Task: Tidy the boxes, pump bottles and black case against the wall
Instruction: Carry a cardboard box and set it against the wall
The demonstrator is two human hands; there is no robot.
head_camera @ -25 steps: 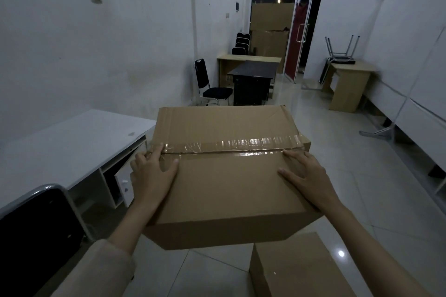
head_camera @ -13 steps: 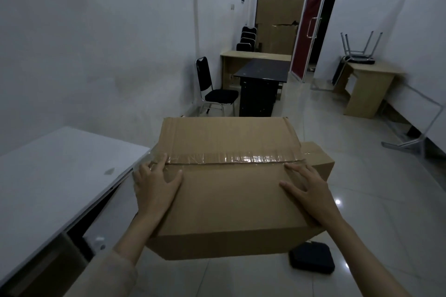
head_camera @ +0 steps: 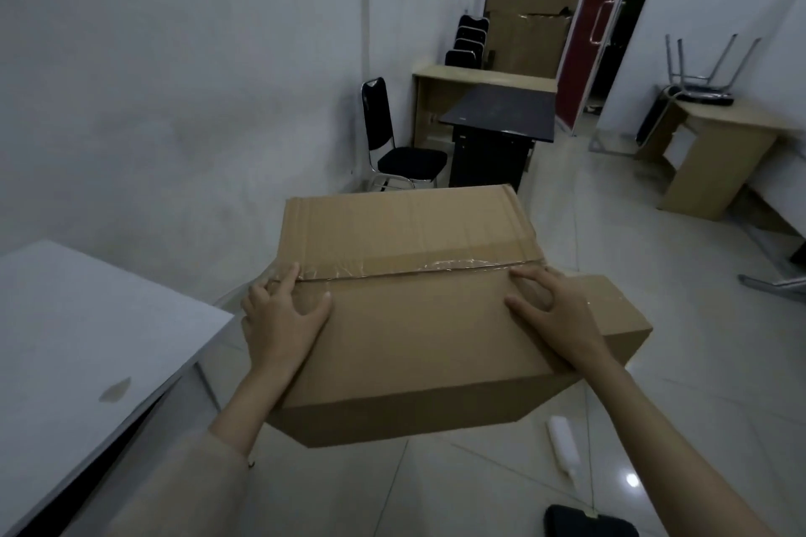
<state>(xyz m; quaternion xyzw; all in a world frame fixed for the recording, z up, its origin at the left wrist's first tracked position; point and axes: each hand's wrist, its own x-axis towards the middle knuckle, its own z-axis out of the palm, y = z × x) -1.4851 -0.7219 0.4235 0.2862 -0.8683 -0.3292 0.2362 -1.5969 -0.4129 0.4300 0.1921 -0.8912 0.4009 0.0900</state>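
I carry a large taped cardboard box (head_camera: 414,318) in front of me, above the floor. My left hand (head_camera: 281,318) grips its left edge with fingers spread over the top, and my right hand (head_camera: 554,310) presses the right side of the top. A second cardboard box (head_camera: 619,318) stands on the floor behind it, to the right. On the tiles lower right lies a white pump bottle (head_camera: 565,449) on its side. The black case (head_camera: 589,522) shows at the bottom edge, partly cut off.
A white desk (head_camera: 87,340) stands at my left by the white wall (head_camera: 174,78). Farther along the wall are a black chair (head_camera: 397,148), a dark table (head_camera: 497,113) and wooden desks (head_camera: 715,153). Tiled floor stretches to the right.
I have walked forward with the box. The white desk slid lower left, the floor box behind came closer, and the pump bottle came into view; the black case dropped to the bottom edge.
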